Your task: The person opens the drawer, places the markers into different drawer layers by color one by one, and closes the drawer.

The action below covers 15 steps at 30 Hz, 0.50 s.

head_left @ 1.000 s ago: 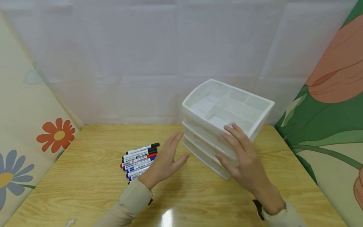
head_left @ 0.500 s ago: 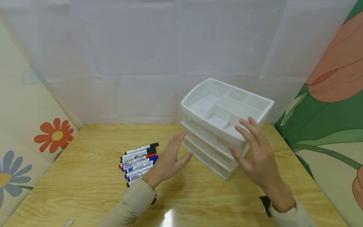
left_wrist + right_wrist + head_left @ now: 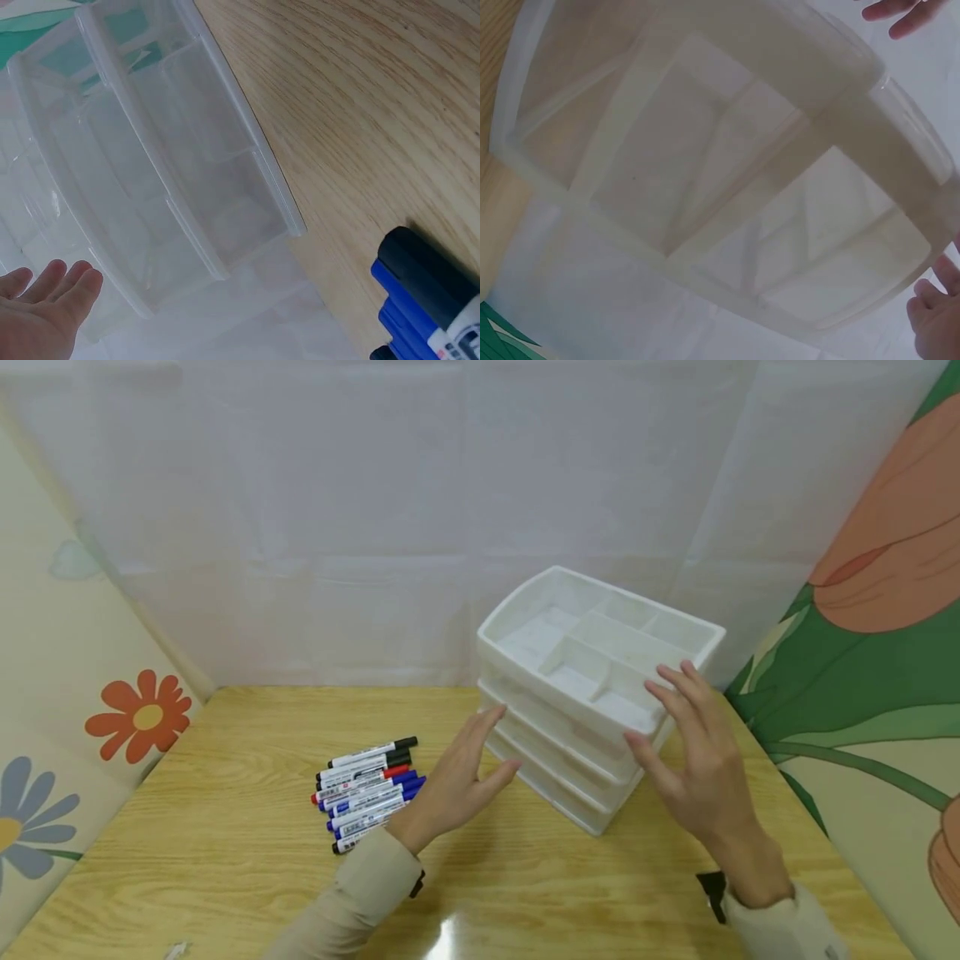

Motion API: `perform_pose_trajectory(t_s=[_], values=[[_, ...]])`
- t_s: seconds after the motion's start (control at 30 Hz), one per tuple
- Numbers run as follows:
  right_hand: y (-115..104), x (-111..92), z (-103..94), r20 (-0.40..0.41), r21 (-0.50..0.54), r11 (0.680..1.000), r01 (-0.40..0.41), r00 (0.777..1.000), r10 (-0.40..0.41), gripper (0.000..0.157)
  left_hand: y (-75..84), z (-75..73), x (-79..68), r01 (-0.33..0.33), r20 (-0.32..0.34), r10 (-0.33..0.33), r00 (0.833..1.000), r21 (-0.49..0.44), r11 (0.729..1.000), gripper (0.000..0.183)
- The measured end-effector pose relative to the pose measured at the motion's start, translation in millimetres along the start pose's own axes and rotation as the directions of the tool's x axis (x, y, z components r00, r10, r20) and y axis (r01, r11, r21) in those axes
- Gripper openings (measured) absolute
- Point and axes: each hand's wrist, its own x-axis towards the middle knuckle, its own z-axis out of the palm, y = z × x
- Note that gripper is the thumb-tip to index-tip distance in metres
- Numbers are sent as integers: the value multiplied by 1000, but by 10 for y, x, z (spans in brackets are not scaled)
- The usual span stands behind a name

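A white translucent plastic drawer organizer [image 3: 555, 693] stands angled on the table, its divided top tray facing up. My left hand [image 3: 457, 781] hovers before its front left side with straight fingers and the thumb apart. Its fingertips also appear beside the drawer fronts in the left wrist view. By the organizer's front right corner is my right hand [image 3: 705, 768], fingers spread and slightly bent; whether they touch the rim I cannot tell. Neither hand holds anything. Several whiteboard markers [image 3: 371, 785] with black, red and blue caps lie in a row left of my left hand, which partly hides them.
The wooden table [image 3: 225, 860] ends at a white cloth backdrop [image 3: 315, 527] behind the organizer. Floral-patterned panels [image 3: 885, 693] flank both sides. A small white scrap [image 3: 177, 950] lies at the front left.
My right hand has moved rightward, from in front of the organizer to its right corner. My left hand has shifted slightly right. The organizer and markers stay almost where they were.
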Motion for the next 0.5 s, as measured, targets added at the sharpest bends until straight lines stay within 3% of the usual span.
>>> perform_pose_trajectory(t_s=[0.5], values=[[223,-65,-62,46,-34,996,-80,996,81,75,5,24,66,41,1,-42,999,-145,988,68]])
